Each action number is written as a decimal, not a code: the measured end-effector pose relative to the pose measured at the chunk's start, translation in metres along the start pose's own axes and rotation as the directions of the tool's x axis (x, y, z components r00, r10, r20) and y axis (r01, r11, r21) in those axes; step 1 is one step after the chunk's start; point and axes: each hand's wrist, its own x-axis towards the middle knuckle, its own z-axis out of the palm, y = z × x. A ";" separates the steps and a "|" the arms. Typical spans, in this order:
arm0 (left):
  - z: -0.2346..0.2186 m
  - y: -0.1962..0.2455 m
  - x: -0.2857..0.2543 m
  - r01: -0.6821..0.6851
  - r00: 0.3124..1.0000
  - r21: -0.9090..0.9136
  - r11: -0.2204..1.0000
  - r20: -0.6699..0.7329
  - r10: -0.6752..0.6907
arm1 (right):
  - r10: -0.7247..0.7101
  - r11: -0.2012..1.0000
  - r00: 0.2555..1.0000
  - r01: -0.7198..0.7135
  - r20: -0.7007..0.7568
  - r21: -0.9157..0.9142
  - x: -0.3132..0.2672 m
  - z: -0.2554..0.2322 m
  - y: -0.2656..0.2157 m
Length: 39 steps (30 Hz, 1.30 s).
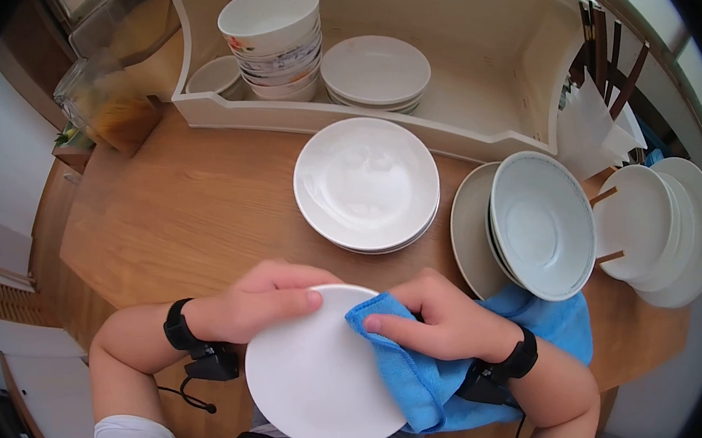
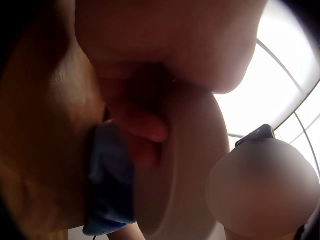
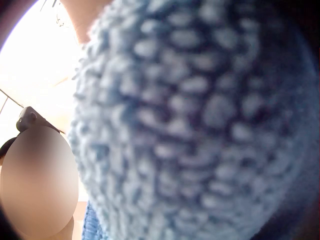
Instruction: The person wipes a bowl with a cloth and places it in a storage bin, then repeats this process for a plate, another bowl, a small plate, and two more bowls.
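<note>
A round white plate (image 1: 315, 376) is held tilted at the near edge of the table. My left hand (image 1: 263, 302) grips its upper left rim, thumb on the face and fingers curled behind, as the left wrist view shows. My right hand (image 1: 451, 317) pinches a blue cloth (image 1: 416, 381) over the plate's upper right rim, its thumb on top of the fabric. Cloth fills most of the right wrist view and hides the fingers there. The rest of the cloth hangs down to the right, under the wrist.
A stack of white plates (image 1: 367, 183) stands mid-table. Right of it, bowls (image 1: 545, 225) lean over a plate (image 1: 473, 226), near racked plates (image 1: 635, 212). A shelf (image 1: 483, 80) at the back holds stacked bowls (image 1: 269, 21) and small plates (image 1: 376, 69). Chopsticks (image 1: 611, 62) stand back right.
</note>
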 end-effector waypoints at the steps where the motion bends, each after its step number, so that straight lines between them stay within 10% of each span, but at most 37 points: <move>1: -0.002 0.001 -0.002 -0.042 0.999 -0.029 0.999 -0.009 0.041 | -0.007 0.999 1.000 0.007 -0.006 0.032 0.000 0.000 0.000; 9: -0.009 -0.009 0.005 -0.078 0.994 -0.067 0.995 0.071 0.083 | -0.018 1.000 1.000 0.018 0.013 0.008 0.001 0.001 0.001; 15: -0.008 -0.005 0.008 0.113 0.922 0.274 0.955 0.330 -0.204 | -0.052 0.994 0.990 0.064 0.130 -0.089 0.003 0.002 0.010; 31: -0.003 -0.003 -0.012 -0.135 0.967 -0.166 0.977 -0.239 0.093 | 0.010 0.951 0.997 0.012 -0.072 0.309 -0.002 -0.002 0.010; 37: -0.008 -0.007 -0.016 -0.001 0.999 -0.389 0.921 -0.032 -0.013 | -0.027 0.968 1.000 0.028 -0.008 0.247 0.000 -0.002 0.013; 39: -0.012 -0.009 -0.010 0.171 0.972 -0.017 0.985 0.167 -0.166 | -0.029 0.991 0.998 0.021 0.057 0.135 0.000 -0.005 0.009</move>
